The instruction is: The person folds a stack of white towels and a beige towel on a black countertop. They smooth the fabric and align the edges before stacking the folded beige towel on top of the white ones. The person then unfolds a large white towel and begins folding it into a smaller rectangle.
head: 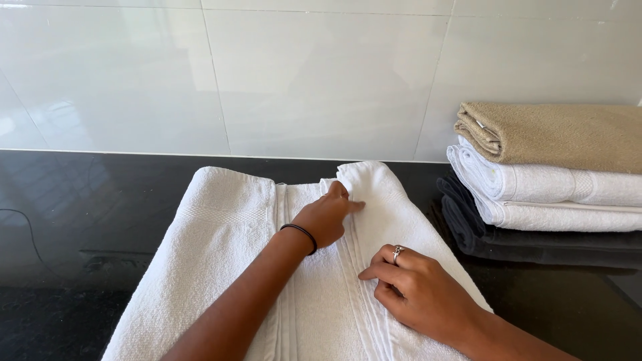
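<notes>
Both hands, left (328, 217) and right (414, 287), press unclenched on the ribbed white terry towel (221, 247).

The white towel (221, 254) I'm pressing lies flat, partly folded along its banded edge, left of the folded-towel stack (555, 174).
</notes>
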